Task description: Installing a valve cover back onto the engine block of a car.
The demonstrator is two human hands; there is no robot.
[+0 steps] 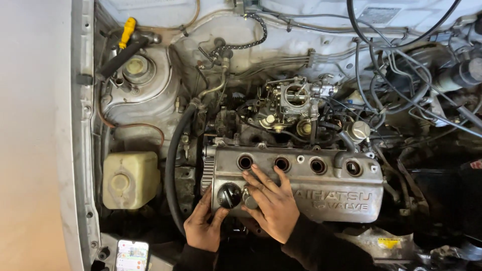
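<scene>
Under the raised hood, head view: grey metal valve cover (321,193) sits dead centre of the engine bay, long side running 9 to 3 o'clock, four round plug holes (282,163) along its 12 o'clock edge.

Right hand (271,203) lies flat on top of the cover, fingers spread wide and pointing toward 11 o'clock, palm down, gripping nothing. Fingertips end just short of the plug holes. A small grey fitting (249,200) pokes out under its index finger, touching.

Left hand (203,228) is at the cover's 9 o'clock end, low corner. Fingers narrow and curled against the cover's side wall; thumb lies just at 7 o'clock of the black round filler cap (230,195). Can't tell if it actually grips anything.

The cap sits between the two hands, touching or nearly touching both.

Around it: carburettor (293,100) at 12 o'clock of the cover, cream fluid tank (130,179) at 9 o'clock, black hose (173,165) between tank and cover, phone (132,256) at 7 o'clock.
</scene>
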